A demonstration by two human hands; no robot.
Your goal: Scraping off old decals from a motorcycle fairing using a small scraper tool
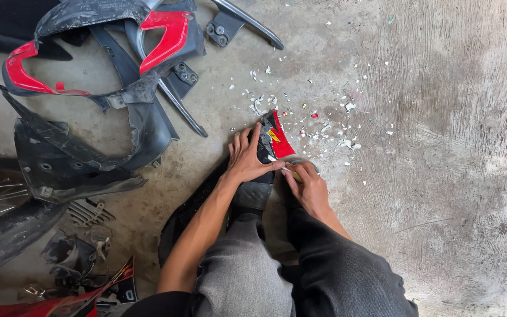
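Head view shows grey trouser knees (247,276) closest; next, the left hand (247,158) lies spread, pressing a black and red motorbike body panel (268,149) on the concrete floor (441,147); the right hand (306,185) pinches a small blade-like tool (286,170), I think; it could slip and cut a finger; farther off lie paint chips (324,129) and more panels (89,88).

Left hand (247,157) flat on a black-and-red fairing panel (277,141), right hand (306,186) beside it, paint chips (324,126) around.
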